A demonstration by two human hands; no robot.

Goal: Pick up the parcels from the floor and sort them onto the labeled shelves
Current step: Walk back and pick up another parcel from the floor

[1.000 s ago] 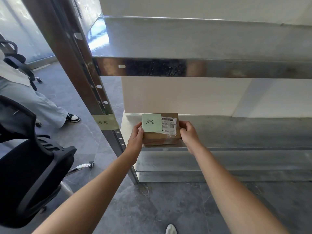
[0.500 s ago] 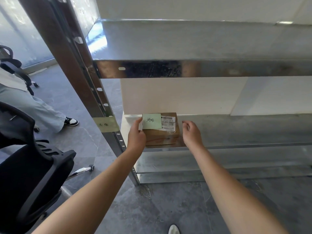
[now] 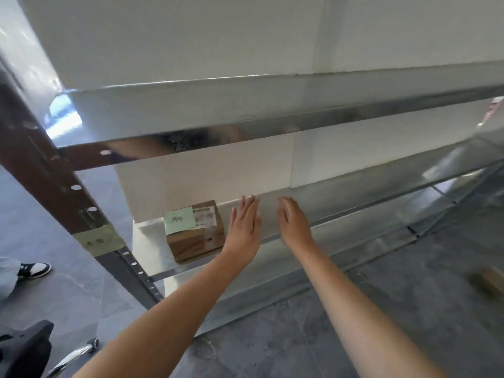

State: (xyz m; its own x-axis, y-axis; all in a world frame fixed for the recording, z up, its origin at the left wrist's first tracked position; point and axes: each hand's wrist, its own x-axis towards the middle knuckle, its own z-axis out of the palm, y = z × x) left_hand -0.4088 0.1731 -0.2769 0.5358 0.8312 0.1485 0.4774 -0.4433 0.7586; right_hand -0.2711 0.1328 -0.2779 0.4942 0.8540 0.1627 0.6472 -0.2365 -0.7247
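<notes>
The brown cardboard parcel lies flat at the left end of the lower metal shelf, its long axis running roughly along the shelf edge and its green sticky note and printed label facing up. The left hand and right hand hover just right of it, fingers spread, holding nothing. A taped paper label wraps the brown upright post.

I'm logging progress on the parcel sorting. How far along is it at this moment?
Done: one brown parcel with a green note sits on the lower shelf, beside the taped label on the upright. In hand: nothing; the left hand and right hand are open and off the parcel. Left: a blurred brown object, possibly another parcel, lies on the floor at right.
</notes>
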